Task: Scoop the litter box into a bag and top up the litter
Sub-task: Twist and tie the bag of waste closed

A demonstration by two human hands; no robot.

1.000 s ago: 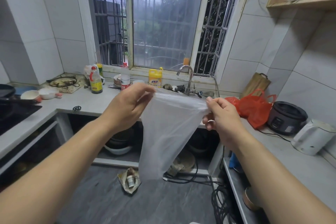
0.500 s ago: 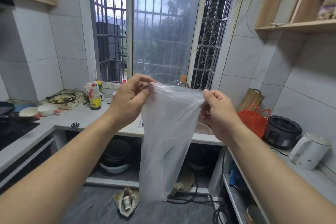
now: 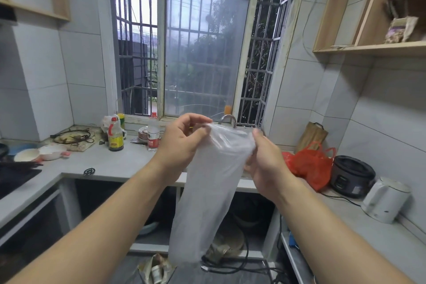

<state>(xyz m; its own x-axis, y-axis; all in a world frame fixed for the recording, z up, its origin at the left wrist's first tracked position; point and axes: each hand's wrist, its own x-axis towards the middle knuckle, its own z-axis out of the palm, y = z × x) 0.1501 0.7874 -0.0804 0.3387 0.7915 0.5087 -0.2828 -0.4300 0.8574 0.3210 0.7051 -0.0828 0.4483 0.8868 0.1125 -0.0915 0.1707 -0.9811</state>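
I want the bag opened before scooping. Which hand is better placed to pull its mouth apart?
Left hand, probably: its fingertips pinch the top edge of the clear bag, while the right hand grips the bunched rim, steadying it.

Red bag [image 3: 310, 166] beside rice cooker [image 3: 351, 178]

You have one clear plastic bag [image 3: 207, 191] pinched between your two hands, the left hand [image 3: 182, 145] and the right hand [image 3: 267, 163]. Left of your left hand stand two bottles, a dark sauce bottle [image 3: 116, 135] and a clear water bottle [image 3: 153, 132], and further left two white bowls [image 3: 41, 153]. Right of your right hand sit one red bag [image 3: 311, 166], one rice cooker [image 3: 351, 175] and one white kettle [image 3: 385, 199].
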